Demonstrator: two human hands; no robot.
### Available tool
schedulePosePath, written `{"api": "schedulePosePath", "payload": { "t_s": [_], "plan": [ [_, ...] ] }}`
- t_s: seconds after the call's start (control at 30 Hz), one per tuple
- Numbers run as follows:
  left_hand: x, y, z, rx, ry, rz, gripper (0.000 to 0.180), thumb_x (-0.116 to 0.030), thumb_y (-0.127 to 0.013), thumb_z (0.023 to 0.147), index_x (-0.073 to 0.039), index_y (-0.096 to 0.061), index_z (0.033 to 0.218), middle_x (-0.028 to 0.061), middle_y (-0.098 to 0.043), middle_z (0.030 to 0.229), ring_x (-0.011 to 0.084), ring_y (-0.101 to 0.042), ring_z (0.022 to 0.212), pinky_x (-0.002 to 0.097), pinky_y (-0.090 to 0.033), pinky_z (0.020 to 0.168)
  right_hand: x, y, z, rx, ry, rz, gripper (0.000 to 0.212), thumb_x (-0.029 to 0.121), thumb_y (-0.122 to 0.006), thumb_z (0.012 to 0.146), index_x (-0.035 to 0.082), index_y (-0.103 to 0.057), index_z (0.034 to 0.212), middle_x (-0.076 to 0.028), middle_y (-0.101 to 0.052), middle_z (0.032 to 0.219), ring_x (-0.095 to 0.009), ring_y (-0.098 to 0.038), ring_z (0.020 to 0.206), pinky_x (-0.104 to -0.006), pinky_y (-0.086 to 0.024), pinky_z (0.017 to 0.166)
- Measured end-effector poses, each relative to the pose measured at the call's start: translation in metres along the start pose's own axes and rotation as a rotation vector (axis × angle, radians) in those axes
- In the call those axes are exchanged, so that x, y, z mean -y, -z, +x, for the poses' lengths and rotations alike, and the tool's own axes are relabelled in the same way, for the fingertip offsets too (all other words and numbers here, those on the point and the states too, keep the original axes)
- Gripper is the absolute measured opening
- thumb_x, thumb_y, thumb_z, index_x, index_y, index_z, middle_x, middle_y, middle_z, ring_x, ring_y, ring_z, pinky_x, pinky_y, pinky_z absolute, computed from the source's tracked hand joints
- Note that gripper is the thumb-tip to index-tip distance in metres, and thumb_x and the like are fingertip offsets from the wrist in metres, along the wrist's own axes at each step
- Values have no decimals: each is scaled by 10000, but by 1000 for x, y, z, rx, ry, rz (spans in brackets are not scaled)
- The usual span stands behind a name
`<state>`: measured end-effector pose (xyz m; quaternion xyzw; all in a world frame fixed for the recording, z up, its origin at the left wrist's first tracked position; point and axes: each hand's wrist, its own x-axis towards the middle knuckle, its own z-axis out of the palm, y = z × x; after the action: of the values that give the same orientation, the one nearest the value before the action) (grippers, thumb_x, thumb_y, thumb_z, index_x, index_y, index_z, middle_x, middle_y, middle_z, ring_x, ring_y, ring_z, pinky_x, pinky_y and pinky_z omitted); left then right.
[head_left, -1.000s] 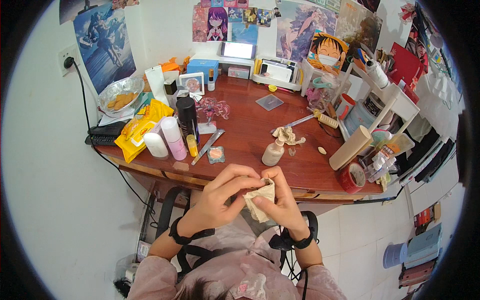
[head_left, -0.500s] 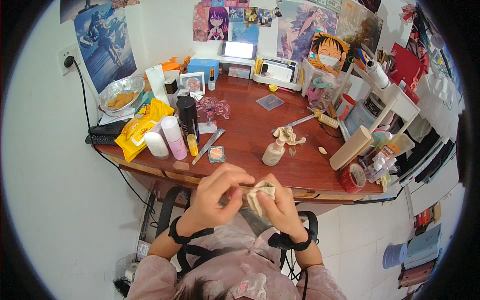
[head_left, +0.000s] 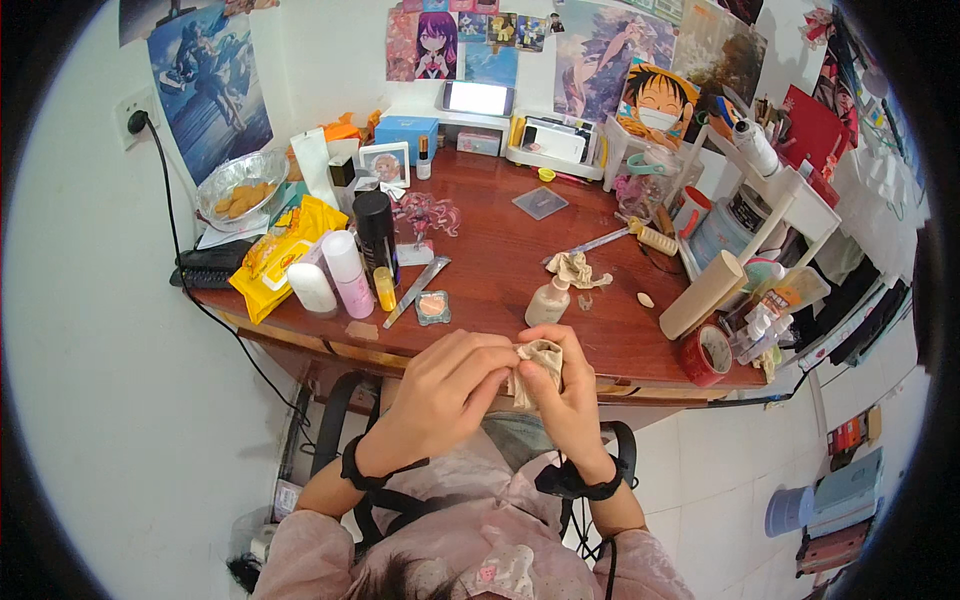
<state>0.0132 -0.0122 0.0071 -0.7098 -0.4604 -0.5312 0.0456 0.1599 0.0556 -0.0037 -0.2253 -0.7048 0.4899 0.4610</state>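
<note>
Just in front of the desk's near edge, my right hand (head_left: 570, 395) grips a small piece of beige cloth (head_left: 541, 351), bunched with a fold at its top. The fingertips of my left hand (head_left: 450, 385) are pinched together at the cloth's left edge; what exactly they hold there is partly hidden. A small beige bottle (head_left: 546, 303) stands upright on the desk right behind my hands. Beyond it lies another crumpled beige cloth (head_left: 573, 270), with a small scrap beside it.
On the reddish-brown desk (head_left: 480, 250), a compact (head_left: 433, 308), a pink-and-white spray can (head_left: 347, 275) and a yellow wipes pack (head_left: 285, 262) are at left. A beige cylinder (head_left: 703, 295) and red tape roll (head_left: 706, 356) stand at right. A lit phone (head_left: 478, 98) rests at the back.
My left hand has moved right, up against the cloth, and its fingers have closed in. The cloth and my right hand have shifted slightly up and right.
</note>
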Motion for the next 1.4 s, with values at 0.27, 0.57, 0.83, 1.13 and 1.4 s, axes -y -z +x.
{"api": "schedulePosePath", "payload": {
  "t_s": [0.27, 0.57, 0.83, 1.13, 1.4],
  "plan": [
    [5, -2, -3, -62, -13, 11, 175, 100, -639, 735, -20, -604, 858, 95, -613, 879, 261, -588, 764, 335, -467, 661, 3, 4, 1, 182, -136, -108, 210, 204, -508, 963, 8, -541, 1033, -111, -616, 801, -156, -585, 715, -298, -463, 652],
    [3, -3, -8, -22, 10, 15, 217, 87, -658, 728, -18, -646, 918, 95, -579, 988, 205, -592, 791, 287, -487, 681, 2, 4, -1, 91, -87, -233, 328, 240, -350, 1013, -17, -553, 994, -176, -605, 732, -293, -612, 639, -369, -464, 607],
    [-2, -5, -4, 8, -68, 202, 340, -13, -724, 706, -53, -672, 1040, 106, -549, 1106, 206, -581, 816, 306, -503, 708, -8, -2, 0, -77, -31, -93, 299, 206, -349, 1014, -26, -533, 1062, -140, -640, 839, -174, -617, 725, -330, -480, 654],
    [7, -7, -9, -15, -185, 268, 380, -76, -778, 676, -60, -672, 1040, 79, -562, 1044, 226, -586, 803, 329, -494, 672, -10, 3, 1, -77, -51, -29, 258, 180, -392, 1004, -16, -557, 1034, -88, -642, 823, -103, -596, 726, -274, -482, 642],
    [5, -14, -10, 8, -161, 116, 361, -79, -785, 701, -16, -595, 1002, 114, -575, 1070, 273, -610, 881, 352, -521, 721, -11, 6, 4, -74, -43, -29, 245, 175, -430, 996, -16, -578, 1031, -43, -641, 764, -71, -584, 604, -235, -458, 497]
  ]
}}
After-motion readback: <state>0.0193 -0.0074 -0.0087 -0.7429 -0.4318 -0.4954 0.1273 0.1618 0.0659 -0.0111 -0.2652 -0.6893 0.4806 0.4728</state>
